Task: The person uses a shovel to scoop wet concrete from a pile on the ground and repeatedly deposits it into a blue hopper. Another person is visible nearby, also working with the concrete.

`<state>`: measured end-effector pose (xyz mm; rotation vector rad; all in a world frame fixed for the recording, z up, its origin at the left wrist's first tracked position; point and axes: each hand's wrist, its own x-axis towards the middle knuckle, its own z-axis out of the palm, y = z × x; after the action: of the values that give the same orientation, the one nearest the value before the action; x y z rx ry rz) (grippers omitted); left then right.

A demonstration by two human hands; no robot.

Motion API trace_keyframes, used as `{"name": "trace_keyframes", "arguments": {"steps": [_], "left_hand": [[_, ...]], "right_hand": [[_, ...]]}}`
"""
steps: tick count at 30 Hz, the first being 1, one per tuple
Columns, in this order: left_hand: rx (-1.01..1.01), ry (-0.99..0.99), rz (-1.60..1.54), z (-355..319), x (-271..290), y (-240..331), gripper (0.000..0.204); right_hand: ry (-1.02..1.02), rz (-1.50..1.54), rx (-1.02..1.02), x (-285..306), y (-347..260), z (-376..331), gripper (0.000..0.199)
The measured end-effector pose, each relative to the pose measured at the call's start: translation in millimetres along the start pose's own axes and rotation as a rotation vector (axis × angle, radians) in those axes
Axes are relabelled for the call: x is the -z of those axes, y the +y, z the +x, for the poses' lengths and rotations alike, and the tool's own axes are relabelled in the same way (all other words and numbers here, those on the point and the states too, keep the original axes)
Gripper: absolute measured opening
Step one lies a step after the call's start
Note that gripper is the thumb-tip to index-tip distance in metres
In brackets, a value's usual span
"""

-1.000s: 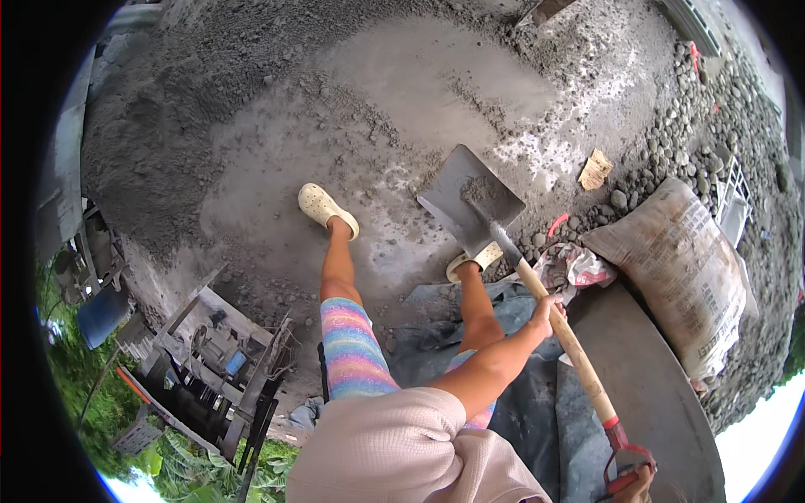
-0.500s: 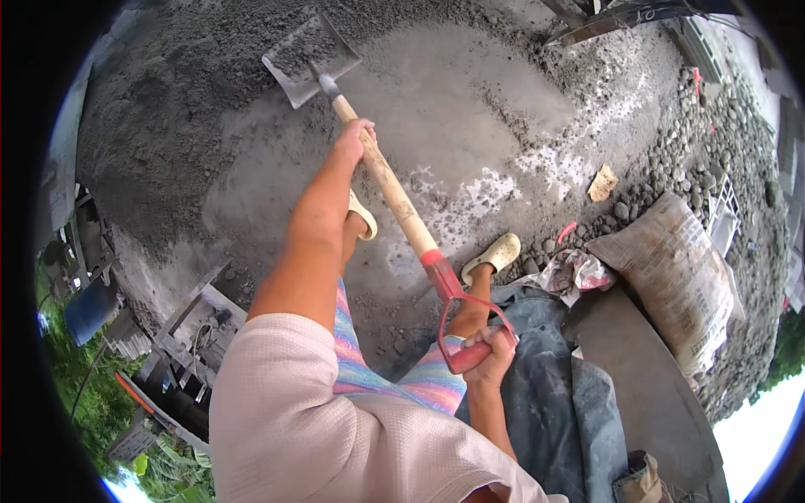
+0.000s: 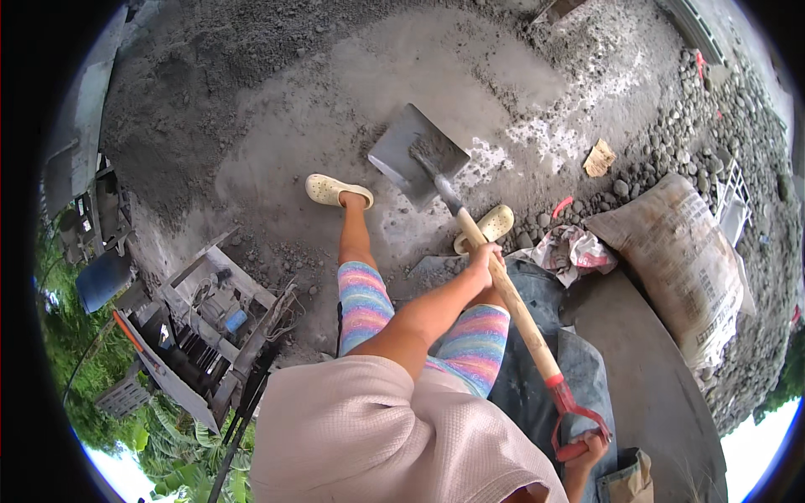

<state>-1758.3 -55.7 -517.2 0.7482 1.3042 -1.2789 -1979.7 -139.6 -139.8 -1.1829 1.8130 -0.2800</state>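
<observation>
Grey sand (image 3: 277, 109) spreads wide in front of your feet, and the metal blade of the shovel (image 3: 417, 155) lies flat on it between your two pale clogs, with open ground beyond its far edge. Your left hand (image 3: 485, 256) is closed around the wooden shaft near the middle, and your right hand (image 3: 587, 453) is closed on the red handle at the end. On your right the room is narrower: a full sack (image 3: 683, 251) and a border of stones (image 3: 671, 142) lie near.

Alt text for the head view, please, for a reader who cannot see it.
Seen from above, a person grips a shovel: left hand on the wooden shaft, right hand on the red D-handle. Its grey blade rests on cement-grey ground between cream clogs, with a filled sack to the right.
</observation>
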Motion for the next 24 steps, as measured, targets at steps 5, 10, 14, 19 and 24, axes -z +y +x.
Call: {"name": "trace_keyframes", "arguments": {"steps": [5,10,14,19,24], "left_hand": [[0.229,-0.075,-0.175,-7,-14,-134,0.016],[0.308,-0.026,-0.209,16,3,-118,0.015],[0.246,-0.028,-0.165,-12,35,-79,0.015],[0.338,-0.085,-0.19,-22,52,-49,0.014],[0.35,0.055,-0.143,-14,3,-3,0.014]], "right_hand": [[-0.382,-0.449,0.241,110,-32,-4,0.028],[-0.033,-0.436,0.137,73,-9,-7,0.022],[-0.311,-0.49,0.525,-17,-28,-55,0.023],[-0.113,-0.468,0.064,45,22,-71,0.023],[0.154,-0.08,-0.047,-35,-33,-53,0.012]]}}
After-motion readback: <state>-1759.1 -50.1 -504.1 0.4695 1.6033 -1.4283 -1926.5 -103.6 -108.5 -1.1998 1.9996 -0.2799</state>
